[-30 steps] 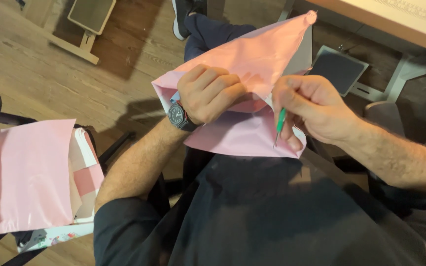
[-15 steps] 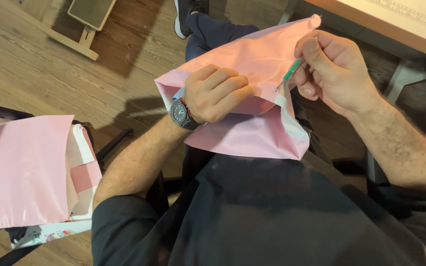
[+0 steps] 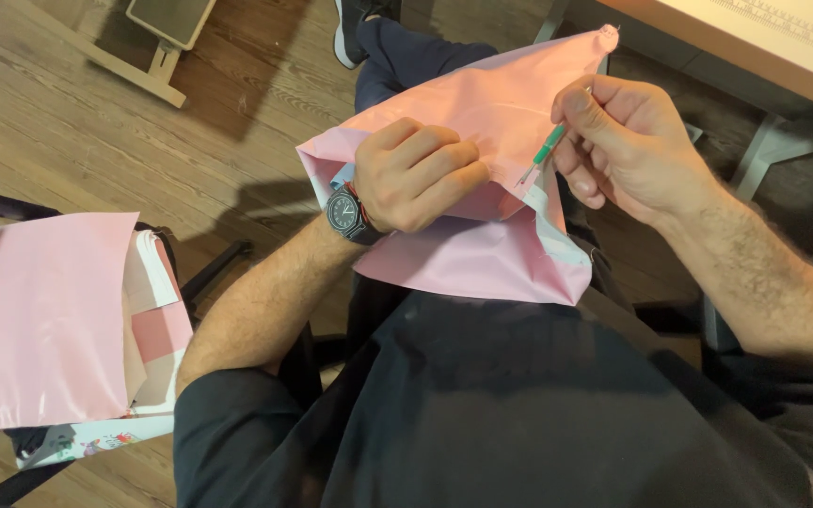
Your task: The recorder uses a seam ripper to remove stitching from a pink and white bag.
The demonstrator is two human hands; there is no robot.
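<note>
Pink woven fabric piece (image 3: 482, 141) is lying across the person's lap, draping over the knees and folding under its own weight, so I'm reading it as light, soft and limp, a bit slick on the sheen side; likely needing a flat clamp rather than an edge pinch. Left hand (image 3: 416, 174) is closing into a loose fist and pressing down on the fold mid-panel, bunching cloth under the knuckles. Right hand (image 3: 628, 141) is pinching a small green-handled seam ripper (image 3: 546, 149) between thumb and fingers, tip touching the fabric just beside the left hand. Black wristwatch (image 3: 343, 212) is sitting on the left wrist. Best hold: near the seam, keeping it taut
</note>
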